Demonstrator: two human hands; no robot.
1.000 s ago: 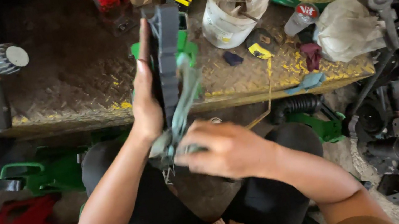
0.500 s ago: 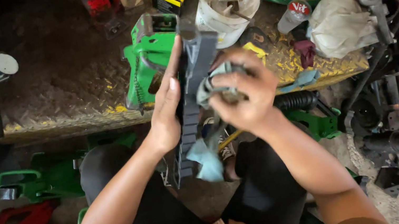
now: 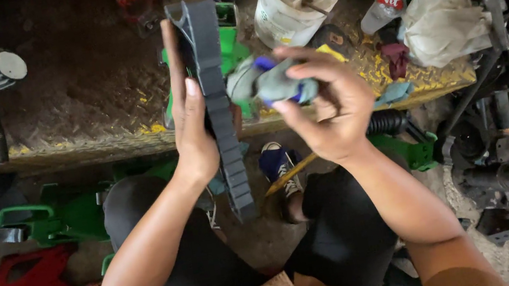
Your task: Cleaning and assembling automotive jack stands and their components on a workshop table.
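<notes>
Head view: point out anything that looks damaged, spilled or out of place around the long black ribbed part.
Nothing looks damaged or spilled. The left hand holds the long black ribbed part upright, and the right hand holds a crumpled grey-blue rag beside it. The yellow checker-plate bench behind is merely cluttered.

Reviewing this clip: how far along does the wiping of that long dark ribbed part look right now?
Mid-job, seemingly. The left hand holds the long dark ribbed part upright over the checker-plate bench. The right hand grips a bunched grey-blue rag beside the part's upper section, apparently just off it. The part looks uniformly dark, so how much is already wiped or left cannot be told.
</notes>
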